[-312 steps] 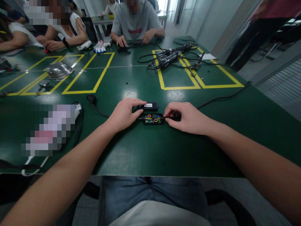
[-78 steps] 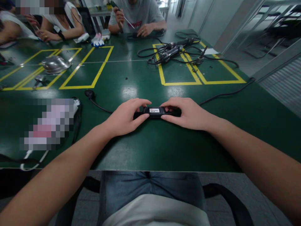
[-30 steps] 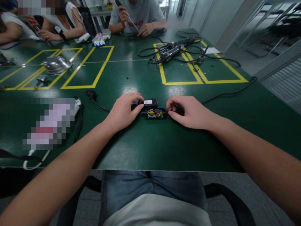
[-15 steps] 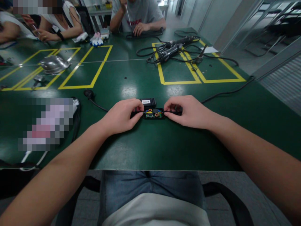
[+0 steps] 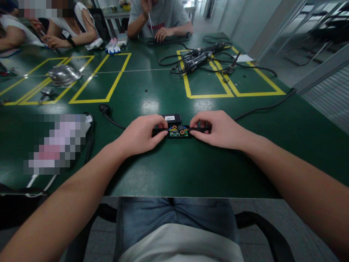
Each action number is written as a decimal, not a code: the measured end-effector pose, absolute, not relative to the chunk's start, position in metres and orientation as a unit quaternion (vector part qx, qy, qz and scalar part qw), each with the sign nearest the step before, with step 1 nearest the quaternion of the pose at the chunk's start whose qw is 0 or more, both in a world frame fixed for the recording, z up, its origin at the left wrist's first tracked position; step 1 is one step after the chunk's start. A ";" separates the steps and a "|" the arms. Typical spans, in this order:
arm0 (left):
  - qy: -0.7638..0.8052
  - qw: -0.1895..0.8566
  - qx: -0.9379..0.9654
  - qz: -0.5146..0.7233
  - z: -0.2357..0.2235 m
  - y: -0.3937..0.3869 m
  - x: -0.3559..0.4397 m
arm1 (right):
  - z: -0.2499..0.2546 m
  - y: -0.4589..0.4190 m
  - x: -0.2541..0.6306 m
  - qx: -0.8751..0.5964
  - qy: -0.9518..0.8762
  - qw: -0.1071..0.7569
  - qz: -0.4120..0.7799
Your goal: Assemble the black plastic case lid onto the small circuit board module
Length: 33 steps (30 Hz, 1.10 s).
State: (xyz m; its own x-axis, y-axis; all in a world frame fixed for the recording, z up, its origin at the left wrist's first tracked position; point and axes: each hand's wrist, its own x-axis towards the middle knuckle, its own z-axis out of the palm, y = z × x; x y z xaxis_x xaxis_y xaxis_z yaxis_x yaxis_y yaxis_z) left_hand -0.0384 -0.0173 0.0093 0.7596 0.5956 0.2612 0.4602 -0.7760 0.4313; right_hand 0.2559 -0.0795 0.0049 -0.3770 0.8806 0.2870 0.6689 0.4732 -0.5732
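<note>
A green circuit board with copper coils and coloured wires shows in a small black case on the table before me. My left hand pinches the black cable at the board's left end. On the other side, my right hand pinches the black cable where it meets the right end. Just behind the board lies the black case cover, its white label upward. From the left cable a black plug lies on the table. The right cable runs off toward the table's right edge.
Left of me lies a blurred pinkish item with a white loop. Farther back are a metal shell, gloves and corded tools. Yellow tape marks the green table. Co-workers sit across it.
The cover, on the case 2.6 seconds ago, came off and now lies behind it. My left hand left the cover for the left cable. Both cable ends now look slightly raised from the case.
</note>
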 end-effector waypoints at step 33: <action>0.274 0.195 0.921 0.196 0.012 -0.012 -0.043 | 0.007 -0.076 0.262 -0.484 -0.784 0.297 0.249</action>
